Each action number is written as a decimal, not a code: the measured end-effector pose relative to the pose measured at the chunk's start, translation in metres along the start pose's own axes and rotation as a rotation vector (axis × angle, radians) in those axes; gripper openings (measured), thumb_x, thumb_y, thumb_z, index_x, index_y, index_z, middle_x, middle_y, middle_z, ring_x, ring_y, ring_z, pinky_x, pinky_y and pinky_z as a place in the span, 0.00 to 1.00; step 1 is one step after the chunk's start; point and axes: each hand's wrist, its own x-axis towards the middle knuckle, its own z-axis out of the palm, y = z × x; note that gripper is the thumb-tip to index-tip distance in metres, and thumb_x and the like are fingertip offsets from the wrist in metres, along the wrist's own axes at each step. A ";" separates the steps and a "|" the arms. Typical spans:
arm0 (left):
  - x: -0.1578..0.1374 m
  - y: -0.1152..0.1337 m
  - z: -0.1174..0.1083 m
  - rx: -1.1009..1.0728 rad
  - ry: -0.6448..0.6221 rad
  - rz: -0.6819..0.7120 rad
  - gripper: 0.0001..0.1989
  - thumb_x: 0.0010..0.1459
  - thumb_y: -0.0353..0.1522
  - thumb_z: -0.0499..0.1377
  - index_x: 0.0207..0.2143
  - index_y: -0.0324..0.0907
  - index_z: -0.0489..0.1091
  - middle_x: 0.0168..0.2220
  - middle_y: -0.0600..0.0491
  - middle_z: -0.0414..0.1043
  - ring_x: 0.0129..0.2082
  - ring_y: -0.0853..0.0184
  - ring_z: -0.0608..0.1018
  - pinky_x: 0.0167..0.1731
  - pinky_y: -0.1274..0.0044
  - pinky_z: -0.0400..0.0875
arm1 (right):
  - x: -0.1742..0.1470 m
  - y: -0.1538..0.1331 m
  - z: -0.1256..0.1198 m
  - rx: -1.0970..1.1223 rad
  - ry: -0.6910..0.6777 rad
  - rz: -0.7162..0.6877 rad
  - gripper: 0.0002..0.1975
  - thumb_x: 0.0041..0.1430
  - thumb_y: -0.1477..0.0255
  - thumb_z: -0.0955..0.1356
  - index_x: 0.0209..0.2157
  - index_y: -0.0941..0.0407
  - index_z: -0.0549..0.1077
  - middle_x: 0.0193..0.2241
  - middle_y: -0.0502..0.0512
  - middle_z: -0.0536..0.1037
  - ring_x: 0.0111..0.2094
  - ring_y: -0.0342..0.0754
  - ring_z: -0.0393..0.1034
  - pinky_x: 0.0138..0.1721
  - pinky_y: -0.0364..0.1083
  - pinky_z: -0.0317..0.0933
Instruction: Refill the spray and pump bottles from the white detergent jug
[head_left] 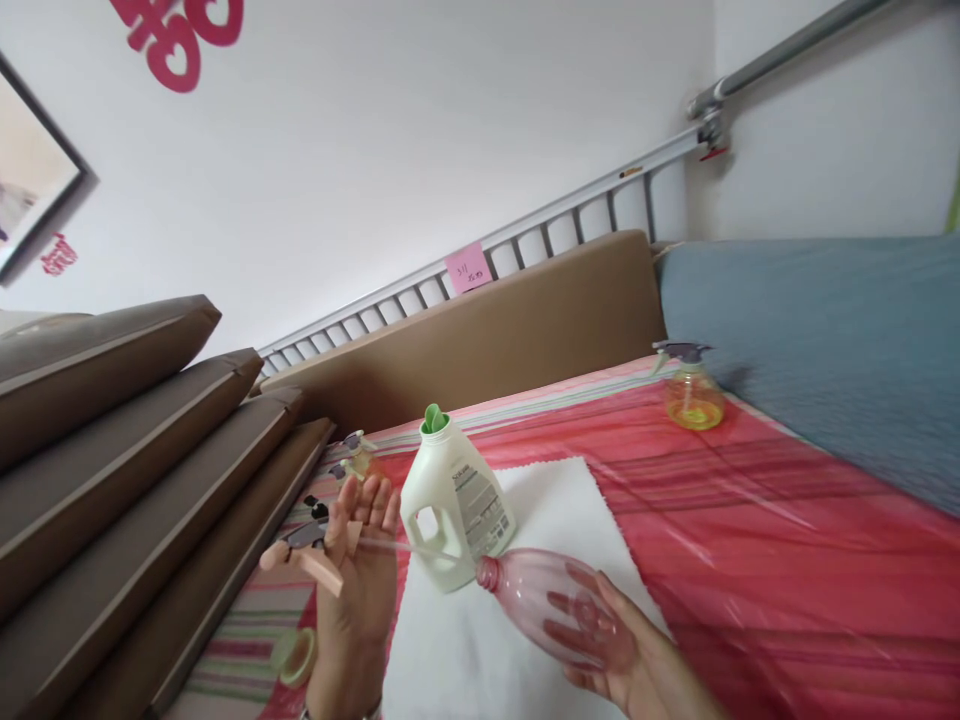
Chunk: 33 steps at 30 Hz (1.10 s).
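My left hand (pixel 358 590) is raised palm up, its thumb and fingers holding a trigger spray head (pixel 322 565) with a grey top and peach-coloured lever. A thin clear dip tube (pixel 409 547) runs rightward from the spray head to near the mouth of a pink see-through bottle (pixel 551 605); whether its tip is inside, I cannot tell. My right hand (pixel 611 650) wraps around the bottle's base, tilting it on its side with the neck to the left. Behind them, a pale green detergent jug (pixel 450 500) with a green spout stands upright on a white cloth (pixel 570 500).
A spray bottle with yellow liquid (pixel 694 405) stands at the right on the red striped cover (pixel 750 540). Smaller spray bottles (pixel 361 458) are behind my left hand. A pale green cap (pixel 295 655) lies lower left. Stacked brown cushions (pixel 150 480) border the left; a blue-grey cushion (pixel 817 340) borders the right.
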 end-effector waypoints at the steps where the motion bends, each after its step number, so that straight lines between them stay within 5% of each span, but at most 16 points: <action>1: -0.001 0.001 0.002 -0.001 0.000 0.013 0.13 0.54 0.44 0.60 0.36 0.47 0.76 0.39 0.53 0.76 0.46 0.64 0.75 0.50 0.71 0.69 | 0.000 0.000 0.000 -0.003 0.004 0.001 0.24 0.55 0.58 0.69 0.52 0.50 0.65 0.39 0.55 0.80 0.40 0.55 0.76 0.32 0.48 0.67; 10: -0.004 0.010 0.005 -0.001 0.015 0.026 0.13 0.55 0.44 0.59 0.36 0.47 0.76 0.39 0.54 0.76 0.44 0.64 0.75 0.51 0.70 0.68 | -0.004 -0.003 0.005 0.024 -0.025 -0.003 0.25 0.56 0.58 0.68 0.53 0.50 0.63 0.39 0.56 0.80 0.39 0.55 0.76 0.32 0.48 0.67; 20: -0.065 -0.074 0.015 0.081 -0.099 -0.265 0.20 0.47 0.47 0.65 0.35 0.42 0.77 0.36 0.46 0.79 0.42 0.53 0.77 0.45 0.64 0.68 | 0.002 0.010 0.000 0.081 -0.055 0.022 0.31 0.51 0.54 0.71 0.53 0.49 0.63 0.43 0.59 0.78 0.41 0.58 0.74 0.34 0.53 0.68; 26: -0.072 -0.069 0.025 0.163 -0.130 -0.323 0.20 0.51 0.47 0.61 0.32 0.39 0.77 0.34 0.45 0.79 0.39 0.58 0.78 0.43 0.69 0.68 | 0.000 0.013 -0.005 0.026 -0.038 -0.016 0.32 0.50 0.51 0.70 0.53 0.50 0.63 0.41 0.58 0.77 0.40 0.55 0.74 0.36 0.53 0.69; 33: -0.060 -0.060 0.024 0.149 -0.039 -0.291 0.19 0.41 0.46 0.68 0.30 0.42 0.77 0.33 0.49 0.78 0.37 0.58 0.79 0.43 0.67 0.69 | -0.012 0.004 0.009 -0.126 0.015 -0.212 0.34 0.47 0.50 0.71 0.52 0.48 0.62 0.48 0.58 0.73 0.45 0.58 0.72 0.39 0.54 0.67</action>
